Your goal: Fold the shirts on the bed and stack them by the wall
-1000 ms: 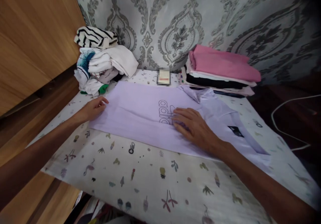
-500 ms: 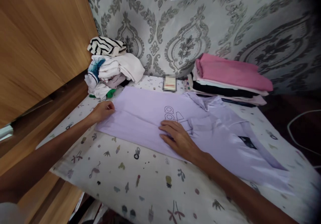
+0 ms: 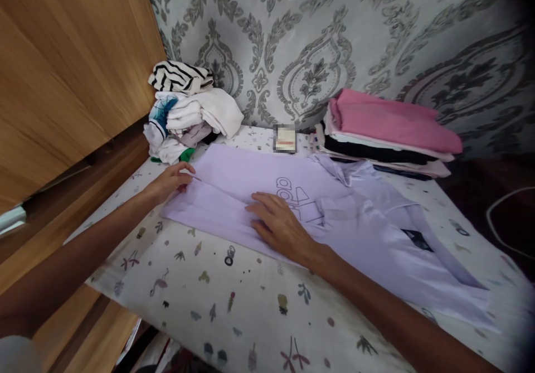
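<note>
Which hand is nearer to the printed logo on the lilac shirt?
Right. The right hand lies flat on the lilac shirt just in front of the logo; the left hand is at the shirt's left edge, well clear of it.

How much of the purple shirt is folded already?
Done: a folded stack, pink on top, sits at the back. In hand: the purple shirt, one side folded over, left hand pinching its end, right hand pressing it flat. Left: the loose heap of clothes.
</note>
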The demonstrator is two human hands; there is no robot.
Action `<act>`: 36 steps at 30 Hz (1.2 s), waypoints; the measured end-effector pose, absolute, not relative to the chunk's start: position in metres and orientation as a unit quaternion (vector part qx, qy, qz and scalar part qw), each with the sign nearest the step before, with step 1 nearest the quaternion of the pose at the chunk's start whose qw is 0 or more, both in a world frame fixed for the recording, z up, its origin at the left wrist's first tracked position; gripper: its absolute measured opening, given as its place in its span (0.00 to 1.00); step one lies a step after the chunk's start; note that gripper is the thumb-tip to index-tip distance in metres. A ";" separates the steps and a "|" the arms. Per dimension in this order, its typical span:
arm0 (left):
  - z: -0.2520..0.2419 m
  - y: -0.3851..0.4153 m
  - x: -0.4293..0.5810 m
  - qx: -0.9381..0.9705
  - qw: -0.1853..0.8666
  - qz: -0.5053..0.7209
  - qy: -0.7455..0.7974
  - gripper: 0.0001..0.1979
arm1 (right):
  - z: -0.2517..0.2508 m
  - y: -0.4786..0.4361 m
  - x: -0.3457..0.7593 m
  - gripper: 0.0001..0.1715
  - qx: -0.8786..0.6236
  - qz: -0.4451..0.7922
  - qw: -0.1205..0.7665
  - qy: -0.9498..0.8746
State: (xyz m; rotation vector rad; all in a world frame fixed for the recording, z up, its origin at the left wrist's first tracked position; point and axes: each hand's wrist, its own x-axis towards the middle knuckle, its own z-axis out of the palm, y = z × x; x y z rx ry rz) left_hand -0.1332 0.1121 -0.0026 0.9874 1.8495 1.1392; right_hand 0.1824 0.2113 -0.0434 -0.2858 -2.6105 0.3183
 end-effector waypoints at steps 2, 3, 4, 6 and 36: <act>-0.001 0.115 -0.131 0.363 0.388 0.452 0.716 0.17 | -0.043 0.205 0.170 0.15 -0.073 0.103 0.250 -0.960; 0.000 0.117 -0.131 0.355 0.394 0.454 0.716 0.18 | -0.043 0.201 0.165 0.14 -0.055 0.095 0.252 -0.962; 0.000 0.119 -0.130 0.352 0.398 0.454 0.715 0.19 | -0.043 0.197 0.161 0.14 -0.036 0.086 0.253 -0.963; 0.000 0.121 -0.131 0.364 0.403 0.449 0.709 0.20 | -0.044 0.190 0.155 0.13 -0.007 0.066 0.259 -0.964; -0.005 0.131 -0.154 0.618 0.202 0.171 0.740 0.13 | -0.047 0.180 0.154 0.16 0.010 0.103 0.235 -0.966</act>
